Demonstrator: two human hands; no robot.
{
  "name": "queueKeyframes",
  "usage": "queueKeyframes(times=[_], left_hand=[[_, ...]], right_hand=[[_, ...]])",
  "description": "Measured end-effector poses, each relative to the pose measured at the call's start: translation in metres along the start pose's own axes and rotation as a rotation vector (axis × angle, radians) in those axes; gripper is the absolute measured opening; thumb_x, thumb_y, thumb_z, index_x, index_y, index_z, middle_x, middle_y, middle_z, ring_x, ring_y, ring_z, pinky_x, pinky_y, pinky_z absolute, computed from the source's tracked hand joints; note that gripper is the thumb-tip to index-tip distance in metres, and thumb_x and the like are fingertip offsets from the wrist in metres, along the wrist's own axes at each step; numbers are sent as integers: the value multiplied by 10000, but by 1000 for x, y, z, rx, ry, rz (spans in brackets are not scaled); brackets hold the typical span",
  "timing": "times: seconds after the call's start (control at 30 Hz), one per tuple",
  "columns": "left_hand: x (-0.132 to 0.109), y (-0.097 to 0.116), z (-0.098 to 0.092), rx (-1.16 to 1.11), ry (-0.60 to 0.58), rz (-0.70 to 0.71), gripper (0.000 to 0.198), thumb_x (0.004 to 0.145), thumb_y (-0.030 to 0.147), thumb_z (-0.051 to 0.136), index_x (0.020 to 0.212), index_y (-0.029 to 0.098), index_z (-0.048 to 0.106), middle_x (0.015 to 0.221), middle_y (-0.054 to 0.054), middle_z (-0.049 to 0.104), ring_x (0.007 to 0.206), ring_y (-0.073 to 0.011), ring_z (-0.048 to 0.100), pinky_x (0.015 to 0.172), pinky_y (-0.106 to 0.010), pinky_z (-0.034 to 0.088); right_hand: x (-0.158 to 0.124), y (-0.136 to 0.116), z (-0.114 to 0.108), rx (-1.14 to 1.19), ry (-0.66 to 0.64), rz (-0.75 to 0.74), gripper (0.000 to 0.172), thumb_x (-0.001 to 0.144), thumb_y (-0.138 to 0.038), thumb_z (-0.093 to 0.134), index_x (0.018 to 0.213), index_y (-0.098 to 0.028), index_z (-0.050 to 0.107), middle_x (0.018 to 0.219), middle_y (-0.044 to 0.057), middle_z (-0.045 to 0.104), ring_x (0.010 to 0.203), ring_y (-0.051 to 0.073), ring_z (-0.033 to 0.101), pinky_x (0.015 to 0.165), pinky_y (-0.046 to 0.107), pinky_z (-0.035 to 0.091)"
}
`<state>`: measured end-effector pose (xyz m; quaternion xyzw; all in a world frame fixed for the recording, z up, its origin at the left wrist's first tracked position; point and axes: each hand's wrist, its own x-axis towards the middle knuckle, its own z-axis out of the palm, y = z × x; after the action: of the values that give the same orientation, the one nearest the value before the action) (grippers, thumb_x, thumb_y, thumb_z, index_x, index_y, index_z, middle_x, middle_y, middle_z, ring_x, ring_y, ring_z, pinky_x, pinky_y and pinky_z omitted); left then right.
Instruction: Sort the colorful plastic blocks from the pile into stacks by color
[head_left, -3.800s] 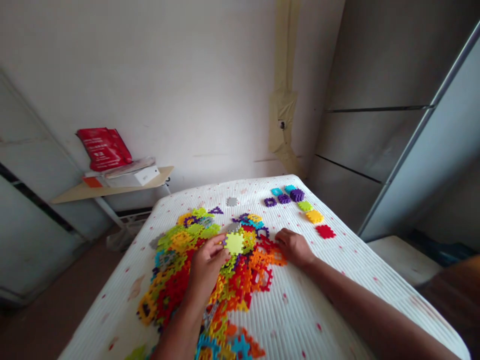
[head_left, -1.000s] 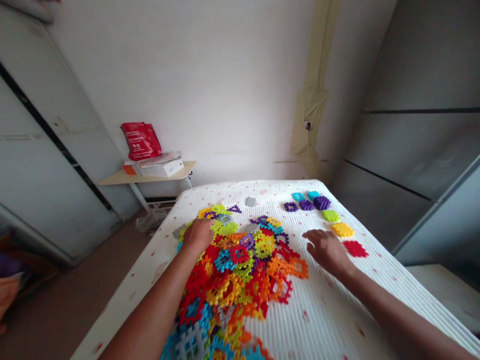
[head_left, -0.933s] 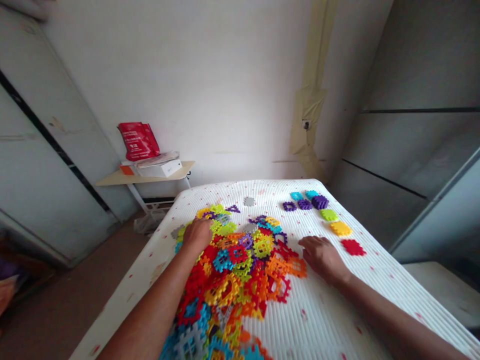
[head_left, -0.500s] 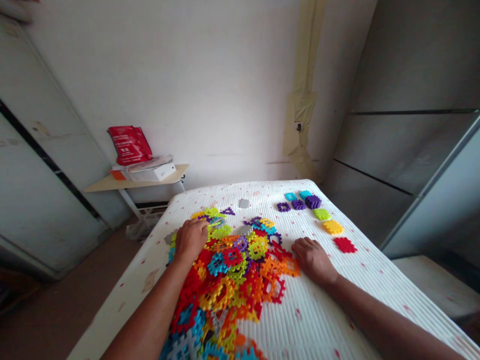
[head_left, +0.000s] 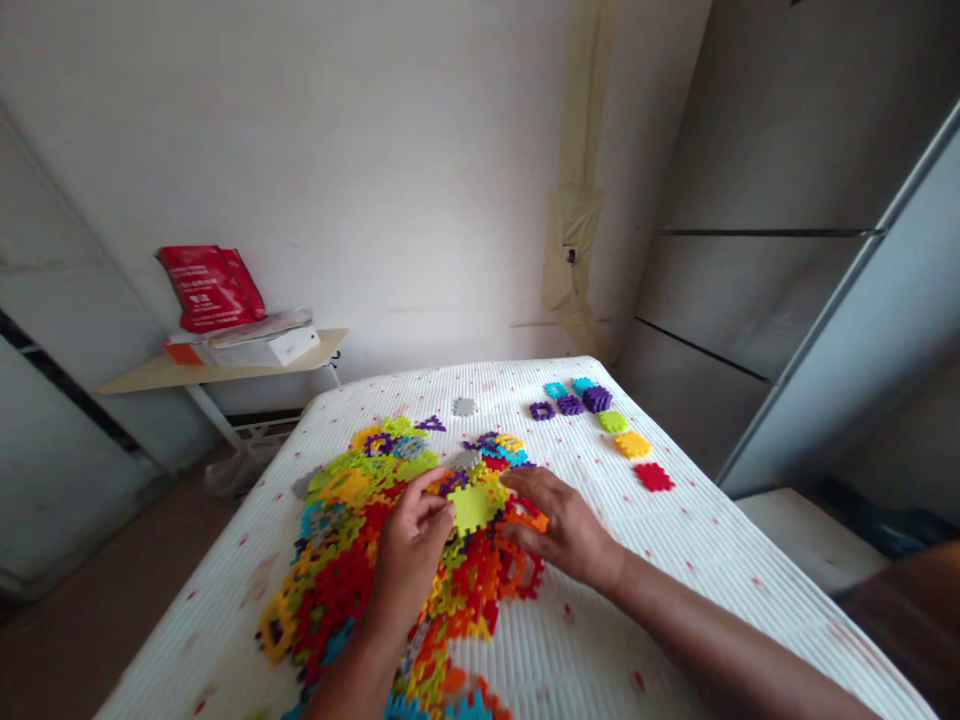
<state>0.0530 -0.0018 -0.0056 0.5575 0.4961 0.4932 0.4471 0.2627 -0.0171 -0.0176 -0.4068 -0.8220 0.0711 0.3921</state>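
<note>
I see the left hand (head_left: 409, 560) pinching a lime green plastic piece (head_left: 471, 508) over a big pile of pieces (head_left: 337, 570) on the white mattress (head_left: 600, 610). The right hand's fingers (head_left: 536, 490) curl right beside it; I cannot tell if they hold it. A red bag (head_left: 210, 290) sits on a shelf (head_left: 135, 380).

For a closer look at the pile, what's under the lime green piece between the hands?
The lime green piece sits between the left hand and right hand, over orange and red interlocking pieces. What lies directly beneath it is covered.

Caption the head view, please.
Left hand holds a lime-green plastic tile, right hand beside it, over a multicoloured tile heap.
</note>
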Motion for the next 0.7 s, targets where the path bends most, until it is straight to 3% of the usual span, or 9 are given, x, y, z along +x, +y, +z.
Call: queueKeyframes(times=[0.07, 0.17, 0.3, 0.47, 0.57, 0.7], left_hand=[[-7, -2, 7, 38, -19, 36, 553, 727, 366, 587, 1233, 176, 470, 687, 23, 595, 595, -127, 536, 591, -233, 425], [-14, -5, 12, 68, -46, 47, 571, 737, 373, 578, 1261, 194, 440, 697, 20, 605, 625, -141, 557, 616, -245, 437], [-17, -8, 15, 99, -68, 34, 595, 735, 378, 578, 1277, 197, 411, 688, 23, 614, 609, -140, 560, 625, -248, 456], [-18, -10, 18, 114, -103, 21, 620, 727, 390, 584, 1289, 204, 398, 761, -2, 663, 676, -152, 611, 682, -263, 487], [-19, -10, 19, 126, -88, 30, 671, 720, 426, 602, 1313, 209, 374, 824, -21, 672, 746, -169, 637, 733, -287, 497], [-19, -11, 17, 159, -48, 48, 662, 724, 470, 591, 1294, 193, 399, 865, -43, 671, 803, -189, 640, 773, -315, 494]], right_hand=[[9, -19, 2, -17, -73, -10, 510, 794, -359, 614, 1249, -167, 487, 1206, 133, 568, 1091, 232, 523, 905, 369, 443], [18, -32, 6, -103, -181, 42, 521, 727, -336, 674, 1201, -179, 528, 1166, 116, 589, 1025, 244, 540, 872, 373, 447], [18, -31, 10, -169, -259, 65, 484, 712, -312, 684, 1157, -191, 539, 1100, 97, 607, 964, 234, 542, 827, 355, 450], [16, -27, 8, -231, -306, -13, 459, 717, -299, 684, 1133, -171, 540, 1089, 108, 610, 953, 230, 545, 839, 353, 434], [19, -6, -13, -306, -317, 15, 491, 725, -272, 672, 1182, -161, 531, 1106, 107, 616, 988, 239, 545, 839, 359, 436], [30, 59, -68, -520, -294, 297, 480, 744, -224, 648, 1208, -164, 542, 1184, 121, 593, 1071, 237, 535, 890, 336, 417]])
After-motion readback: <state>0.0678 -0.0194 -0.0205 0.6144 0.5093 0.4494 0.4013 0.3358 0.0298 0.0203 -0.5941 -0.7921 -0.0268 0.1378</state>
